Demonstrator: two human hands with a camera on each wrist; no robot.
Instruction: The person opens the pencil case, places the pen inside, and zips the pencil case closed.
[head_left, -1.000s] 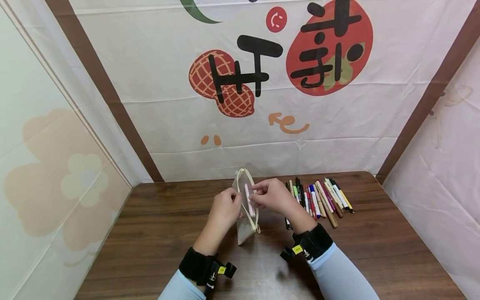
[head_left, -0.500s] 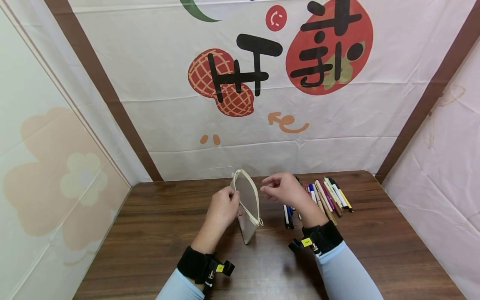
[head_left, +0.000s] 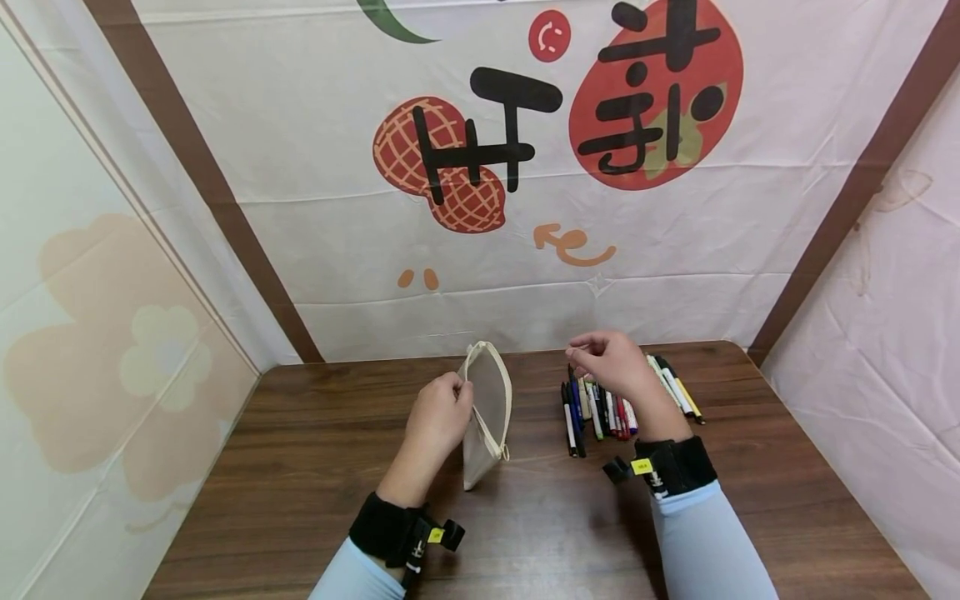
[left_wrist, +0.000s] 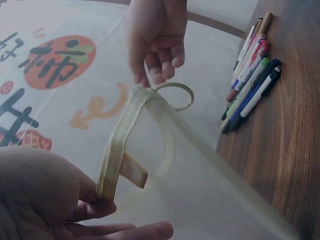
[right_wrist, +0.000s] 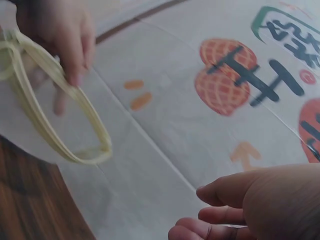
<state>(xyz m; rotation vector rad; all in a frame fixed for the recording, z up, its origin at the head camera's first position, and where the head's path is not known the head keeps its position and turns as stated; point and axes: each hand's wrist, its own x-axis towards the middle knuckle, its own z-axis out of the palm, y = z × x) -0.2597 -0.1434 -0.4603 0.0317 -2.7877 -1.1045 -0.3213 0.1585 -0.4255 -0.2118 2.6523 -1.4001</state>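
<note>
My left hand (head_left: 438, 412) pinches one side of the mouth of a pale mesh zip pouch (head_left: 480, 462). The pouch stands on end with its cream zipper edge parted and facing right. In the left wrist view a ring-shaped zipper pull (left_wrist: 192, 97) hangs at one end of the zip. My right hand (head_left: 611, 362) is to the right of the pouch, over a row of pens and markers (head_left: 597, 412), and partly covers them. Its fingers (right_wrist: 220, 192) are loosely bent with nothing between them.
The pens lie side by side on the brown wooden table (head_left: 322, 467), caps and barrels in mixed colours. A printed white cloth (head_left: 360, 250) hangs behind the table's far edge, and more cloth hangs at both sides.
A pink pen pinched by my right hand at the pouch's mouth is out of sight now. That hand has moved right, over the pens. My left hand still holds the pouch.
</note>
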